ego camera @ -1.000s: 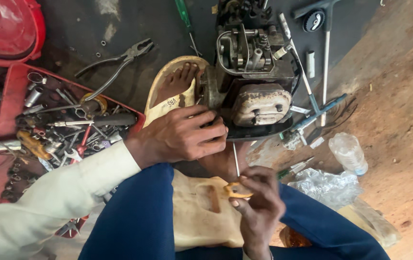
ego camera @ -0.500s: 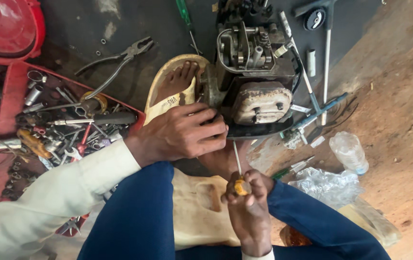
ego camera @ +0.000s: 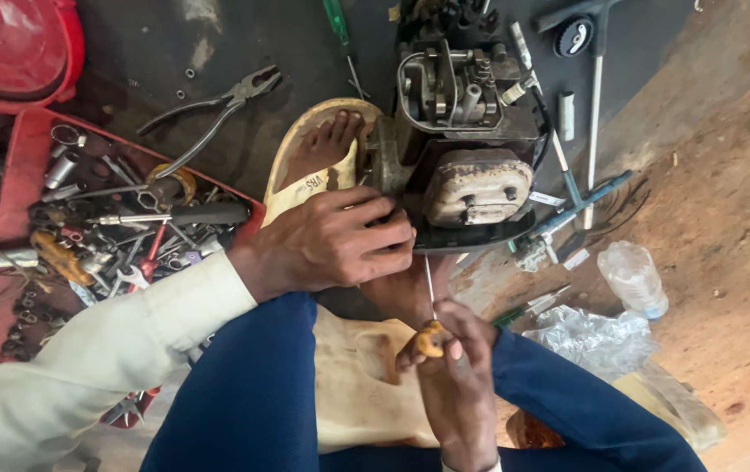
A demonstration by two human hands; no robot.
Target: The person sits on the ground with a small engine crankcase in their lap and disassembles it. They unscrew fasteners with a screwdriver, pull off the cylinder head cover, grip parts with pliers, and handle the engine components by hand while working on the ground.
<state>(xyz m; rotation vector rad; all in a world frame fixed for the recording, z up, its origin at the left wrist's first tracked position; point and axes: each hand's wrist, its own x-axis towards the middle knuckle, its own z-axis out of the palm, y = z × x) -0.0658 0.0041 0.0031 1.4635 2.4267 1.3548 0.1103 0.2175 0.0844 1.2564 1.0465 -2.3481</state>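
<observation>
Right hand [ego camera: 455, 367] has shifted since the earlier frame: its grip is now closed around the screwdriver [ego camera: 428, 325] by the yellow handle, shaft running up toward the engine's near edge, where before the fingers were looser and lower. Left hand [ego camera: 333, 242] is holding the same place, unchanged.

Engine [ego camera: 467, 149] is sitting on the dark floor [ego camera: 156, 61], braced against a sandalled foot [ego camera: 322, 149] on its left. Left hand is pressing on the engine's near left corner, fingers curled over the casing edge, its grip closed on that edge. Screwdriver tip is meeting the engine's underside rim just right of the left hand; the exact contact point is hidden by the casing.

Red tool tray [ego camera: 17, 201] is lying well left of the engine, full of spanners and sockets. Pliers [ego camera: 218, 109] are lying on the floor between tray and engine. A T-handle wrench [ego camera: 596, 96] is lying right of the engine; a clear bottle [ego camera: 633, 280] and crumpled plastic bag [ego camera: 593, 336] are lying to its lower right.

Judgement on doing this step well: keeping the shaft in line with the fastener, pushing in firmly while turning, and keeping the left hand bearing down so the engine is not rocking. Fingers of the left hand are sitting close to the tip, so a slip could be jabbing them.
</observation>
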